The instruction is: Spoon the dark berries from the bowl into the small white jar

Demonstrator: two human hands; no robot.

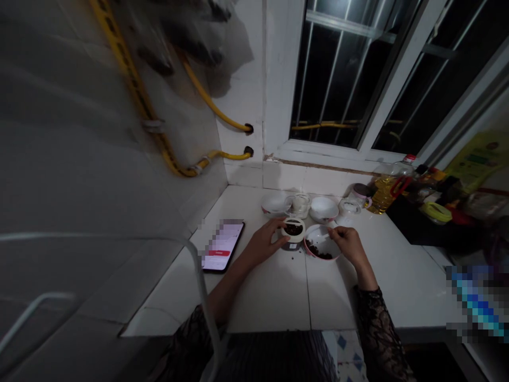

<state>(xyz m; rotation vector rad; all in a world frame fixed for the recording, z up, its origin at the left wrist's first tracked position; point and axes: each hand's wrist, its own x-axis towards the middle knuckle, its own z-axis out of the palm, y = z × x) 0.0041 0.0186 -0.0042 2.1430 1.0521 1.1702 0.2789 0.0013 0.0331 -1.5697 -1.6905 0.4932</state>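
My left hand is wrapped round the side of a small open jar with a pale rim and a label, its fingers and thumb on the rim. Dark, crumbly stuff fills the jar. Just right of it stands a white bowl with a pinkish outside, holding a small heap of dark bits. Over that bowl's right rim my right hand is closed in a pinch. What it pinches is too small to make out.
Behind are two more white bowls, a glass jar and a lidded mug. A lit phone lies left. An oil bottle and a dark box stand right. Yellow pipes run along the wall.
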